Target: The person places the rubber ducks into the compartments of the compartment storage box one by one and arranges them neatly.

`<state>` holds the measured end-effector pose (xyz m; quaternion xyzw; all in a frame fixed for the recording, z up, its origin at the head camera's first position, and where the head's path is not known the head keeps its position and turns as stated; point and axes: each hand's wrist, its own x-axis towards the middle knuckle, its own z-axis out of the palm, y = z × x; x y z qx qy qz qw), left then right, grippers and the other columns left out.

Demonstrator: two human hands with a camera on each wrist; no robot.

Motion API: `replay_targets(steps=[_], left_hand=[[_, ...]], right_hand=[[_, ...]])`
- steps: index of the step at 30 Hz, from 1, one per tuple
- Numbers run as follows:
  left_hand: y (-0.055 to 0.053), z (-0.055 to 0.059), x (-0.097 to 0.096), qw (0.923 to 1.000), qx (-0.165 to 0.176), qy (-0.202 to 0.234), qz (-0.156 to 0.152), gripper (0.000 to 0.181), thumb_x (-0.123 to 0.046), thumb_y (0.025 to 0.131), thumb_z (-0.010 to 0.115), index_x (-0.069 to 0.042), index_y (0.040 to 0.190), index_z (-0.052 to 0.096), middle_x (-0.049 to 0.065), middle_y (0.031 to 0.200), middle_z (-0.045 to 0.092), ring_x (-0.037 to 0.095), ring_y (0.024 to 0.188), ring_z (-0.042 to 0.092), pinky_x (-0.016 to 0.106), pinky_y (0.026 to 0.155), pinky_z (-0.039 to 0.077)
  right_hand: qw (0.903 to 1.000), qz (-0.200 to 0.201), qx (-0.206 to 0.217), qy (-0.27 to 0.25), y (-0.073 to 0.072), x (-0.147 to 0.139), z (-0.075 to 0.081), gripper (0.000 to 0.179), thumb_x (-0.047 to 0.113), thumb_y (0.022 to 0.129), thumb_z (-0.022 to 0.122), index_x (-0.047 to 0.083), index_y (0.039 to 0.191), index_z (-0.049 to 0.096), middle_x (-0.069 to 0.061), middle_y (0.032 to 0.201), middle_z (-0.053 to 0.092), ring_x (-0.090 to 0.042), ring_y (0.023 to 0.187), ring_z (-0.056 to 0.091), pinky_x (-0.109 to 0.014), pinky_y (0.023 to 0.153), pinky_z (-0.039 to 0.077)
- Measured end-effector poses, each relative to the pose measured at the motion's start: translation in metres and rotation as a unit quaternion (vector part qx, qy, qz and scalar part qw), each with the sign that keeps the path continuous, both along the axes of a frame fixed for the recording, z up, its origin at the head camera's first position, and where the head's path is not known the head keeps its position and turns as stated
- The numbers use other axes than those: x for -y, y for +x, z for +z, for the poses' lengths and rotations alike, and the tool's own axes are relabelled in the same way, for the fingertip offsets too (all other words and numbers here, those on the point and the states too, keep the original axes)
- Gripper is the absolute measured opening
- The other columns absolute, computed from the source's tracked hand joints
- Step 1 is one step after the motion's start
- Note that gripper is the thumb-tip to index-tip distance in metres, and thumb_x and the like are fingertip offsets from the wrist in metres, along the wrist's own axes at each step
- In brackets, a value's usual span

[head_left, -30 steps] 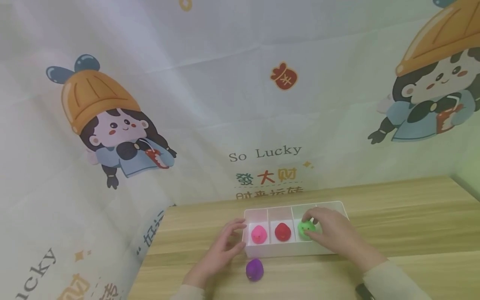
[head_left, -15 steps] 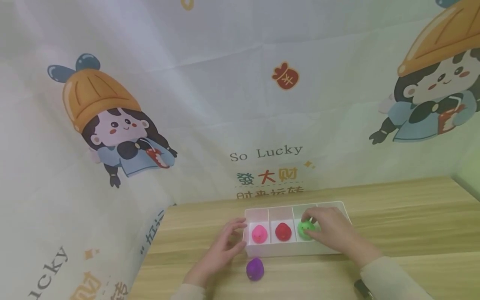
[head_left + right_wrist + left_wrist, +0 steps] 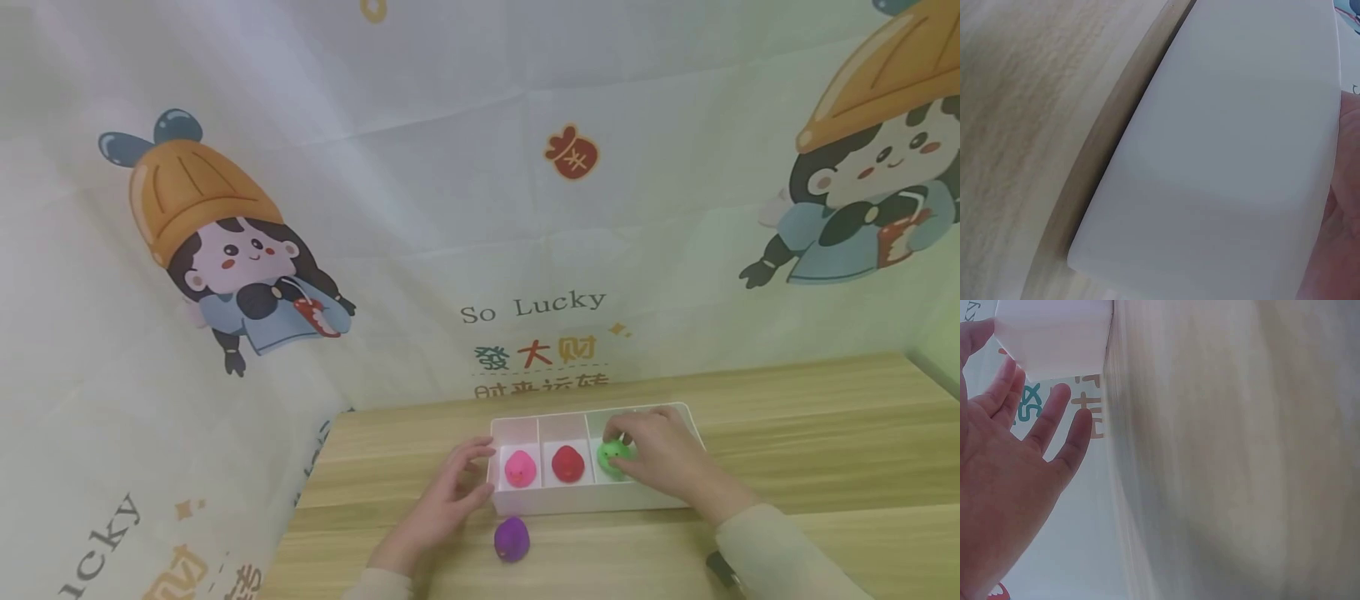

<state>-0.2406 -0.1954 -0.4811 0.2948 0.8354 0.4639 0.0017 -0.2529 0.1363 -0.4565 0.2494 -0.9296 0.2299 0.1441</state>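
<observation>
A white divided box [image 3: 592, 497] stands on the table. My right hand [image 3: 667, 454] reaches over its front wall and pinches a green toy duck [image 3: 612, 460] in the compartment right of the red one; the palm hides the box's right end. My left hand [image 3: 453, 483] is at the box's left end, fingers spread and fairly straight, with fingertips right at the end wall; the left wrist view shows the thumb [image 3: 977, 336] at the box edge. A pink toy duck [image 3: 520, 469] sits in the leftmost compartment, a red toy duck [image 3: 567, 464] in the one beside it.
A purple toy duck [image 3: 512, 540] lies on the wooden table [image 3: 840, 450] in front of the box, near its left end. Close to the right sleeve is a small dark object [image 3: 722, 569], partly covered. A printed cloth [image 3: 420, 250] hangs behind the table.
Both hands, the ducks and the box stay nearly as they were. The right forearm has shifted slightly left, and the head view has moved a little.
</observation>
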Motion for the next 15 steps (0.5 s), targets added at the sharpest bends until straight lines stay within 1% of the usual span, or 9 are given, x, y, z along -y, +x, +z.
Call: replay_targets(steps=[6, 10, 12, 15], left_hand=[[0.0, -0.001, 0.0, 1.0, 0.002, 0.0, -0.002, 0.045, -0.022, 0.087, 0.055, -0.012, 0.127, 0.04, 0.003, 0.14, 0.025, 0.032, 0.11, 0.039, 0.05, 0.085, 0.039], [0.002, 0.002, -0.001, 1.0, -0.002, 0.0, -0.005, 0.045, -0.022, 0.087, 0.055, -0.011, 0.127, 0.04, 0.003, 0.14, 0.025, 0.034, 0.11, 0.04, 0.05, 0.084, 0.039], [0.004, 0.005, -0.002, 1.0, -0.004, 0.002, -0.006, 0.044, -0.019, 0.087, 0.056, -0.012, 0.127, 0.04, 0.002, 0.14, 0.026, 0.035, 0.109, 0.04, 0.05, 0.083, 0.04], [0.009, 0.014, -0.004, 0.9999, -0.002, 0.011, -0.01, 0.042, -0.014, 0.086, 0.056, -0.013, 0.126, 0.041, 0.002, 0.139, 0.027, 0.038, 0.108, 0.039, 0.052, 0.083, 0.039]], right_hand=[[0.9998, -0.011, 0.008, 0.014, 0.0, 0.001, 0.001, 0.024, 0.028, 0.065, 0.075, 0.027, 0.084, 0.061, 0.02, 0.08, 0.059, -0.004, 0.076, 0.054, -0.047, 0.084, 0.03], [0.9997, -0.013, 0.014, 0.017, 0.0, 0.002, 0.002, 0.023, 0.027, 0.065, 0.075, 0.027, 0.083, 0.061, 0.019, 0.08, 0.059, -0.003, 0.075, 0.054, -0.047, 0.084, 0.03], [0.9996, -0.014, 0.018, 0.016, 0.0, 0.002, 0.003, 0.023, 0.026, 0.065, 0.075, 0.027, 0.083, 0.061, 0.019, 0.079, 0.059, -0.003, 0.075, 0.054, -0.047, 0.084, 0.029], [0.9995, -0.015, 0.021, 0.016, 0.0, 0.003, 0.003, 0.022, 0.026, 0.065, 0.075, 0.027, 0.082, 0.061, 0.02, 0.079, 0.059, -0.003, 0.075, 0.054, -0.046, 0.084, 0.029]])
